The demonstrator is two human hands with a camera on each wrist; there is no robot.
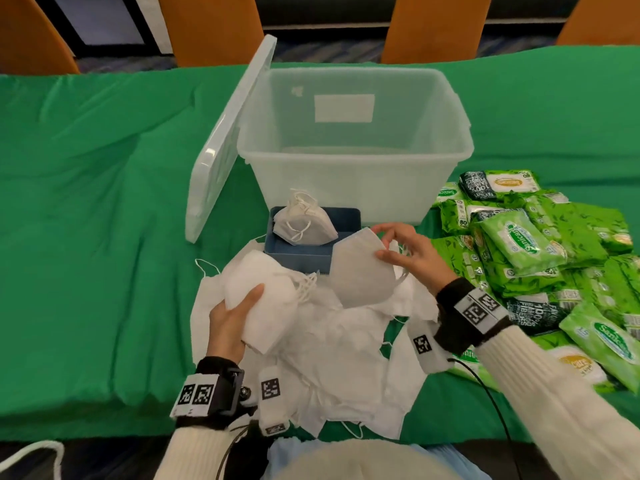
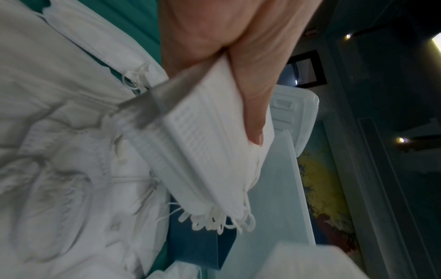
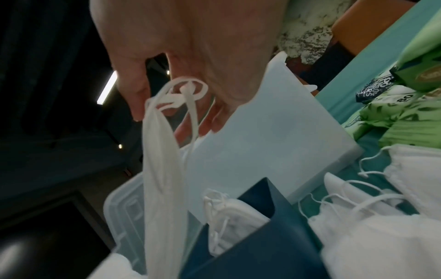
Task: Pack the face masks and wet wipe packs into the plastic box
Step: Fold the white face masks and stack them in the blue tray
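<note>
A clear plastic box (image 1: 353, 199) stands open on the green cloth, its lid (image 1: 228, 140) leaning against its left side. My left hand (image 1: 230, 320) grips a stack of folded white masks (image 1: 263, 299), seen close in the left wrist view as the stack (image 2: 214, 151) under my thumb. My right hand (image 1: 405, 251) pinches a single white mask (image 1: 360, 271) by its upper edge, and the right wrist view shows that mask (image 3: 162, 160) hanging edge-on with its ear loops at my fingers. A loose heap of masks (image 1: 339, 358) lies below both hands. Green wet wipe packs (image 1: 540, 244) are piled at the right.
A small dark blue tray (image 1: 311, 258) holding a bundle of masks (image 1: 304, 220) sits just in front of the box. Orange chair backs (image 1: 214, 26) line the table's far side. A black cable (image 1: 485, 393) runs from my right wrist.
</note>
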